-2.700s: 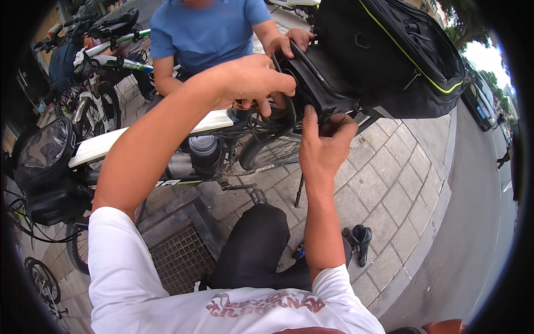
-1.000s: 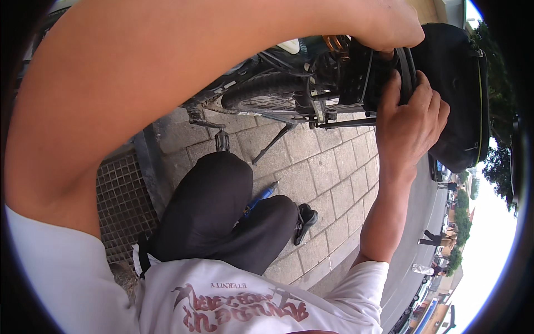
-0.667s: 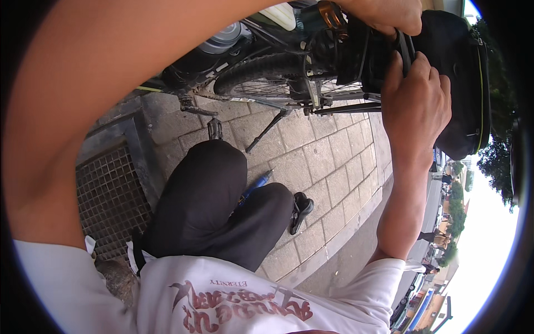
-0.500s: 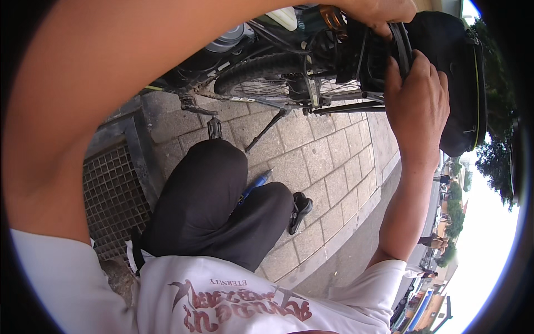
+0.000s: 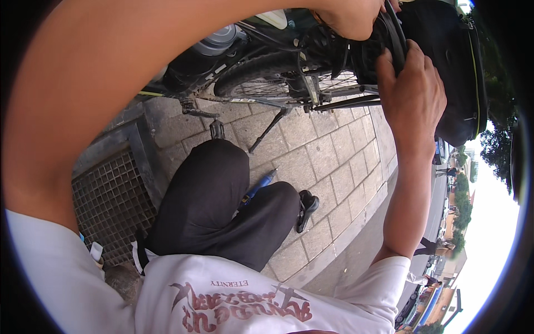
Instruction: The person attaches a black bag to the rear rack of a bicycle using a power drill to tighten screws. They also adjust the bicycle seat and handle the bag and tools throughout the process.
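A black curved band (image 5: pixel 395 34) stands up at the rear of a bicycle, beside a large black bag (image 5: pixel 445 72). My right hand (image 5: pixel 413 92) grips its lower part, with the thumb on one side and the fingers on the other. My left arm reaches across the top of the view. My left hand (image 5: pixel 353 18) is bent at the wrist, and its fingertips close on the band's upper end at the picture's edge. Part of that hand is cut off. Below lies the bicycle's rear wheel (image 5: pixel 258 75), with its kickstand (image 5: pixel 268 131) down on the paving.
A blue tool with a pointed tip (image 5: pixel 259 186) lies between my bent legs. The pedal (image 5: pixel 217 129) is close to my knee. A metal grate (image 5: pixel 114 195) is at the left. Paving slabs (image 5: pixel 317 158) run to a road at the right, with distant people (image 5: pixel 436 246) and vehicles.
My left hand has turned and its wrist has shifted left and down, with its fingertips now higher on the band. My right hand keeps its hold. The view has shifted slightly.
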`<state>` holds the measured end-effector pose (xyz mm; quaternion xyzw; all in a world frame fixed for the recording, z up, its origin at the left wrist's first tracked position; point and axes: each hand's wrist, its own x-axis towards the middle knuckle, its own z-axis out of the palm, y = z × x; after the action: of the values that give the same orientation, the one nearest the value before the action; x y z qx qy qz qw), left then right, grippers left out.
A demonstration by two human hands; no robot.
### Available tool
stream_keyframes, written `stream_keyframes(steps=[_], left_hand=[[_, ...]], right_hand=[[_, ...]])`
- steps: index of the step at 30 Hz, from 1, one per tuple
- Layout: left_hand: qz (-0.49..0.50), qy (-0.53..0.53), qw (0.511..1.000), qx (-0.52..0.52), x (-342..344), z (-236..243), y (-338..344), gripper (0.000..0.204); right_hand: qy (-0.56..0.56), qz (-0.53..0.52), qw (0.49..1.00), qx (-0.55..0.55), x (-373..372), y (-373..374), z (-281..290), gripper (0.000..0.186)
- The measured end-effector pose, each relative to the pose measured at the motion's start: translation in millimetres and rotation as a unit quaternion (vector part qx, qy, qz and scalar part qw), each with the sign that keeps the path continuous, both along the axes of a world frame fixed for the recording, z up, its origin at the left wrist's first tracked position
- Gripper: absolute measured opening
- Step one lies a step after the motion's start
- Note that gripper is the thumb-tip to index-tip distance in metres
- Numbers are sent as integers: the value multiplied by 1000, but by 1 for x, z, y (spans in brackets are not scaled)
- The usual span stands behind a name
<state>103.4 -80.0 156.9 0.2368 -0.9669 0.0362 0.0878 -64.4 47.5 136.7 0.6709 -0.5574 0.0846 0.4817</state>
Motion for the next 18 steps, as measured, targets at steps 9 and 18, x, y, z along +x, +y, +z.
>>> stream_keyframes(steps=[9,18], left_hand=[[-64,-41,997,-21,-15,-25,-16,40],[-208,-196,914,-288,-40,-31,-45,21]], right_hand=[[-2,21,1000,-4,-15,-1,-6,41],[-10,-19,1000,2,0,-1,-4,32]])
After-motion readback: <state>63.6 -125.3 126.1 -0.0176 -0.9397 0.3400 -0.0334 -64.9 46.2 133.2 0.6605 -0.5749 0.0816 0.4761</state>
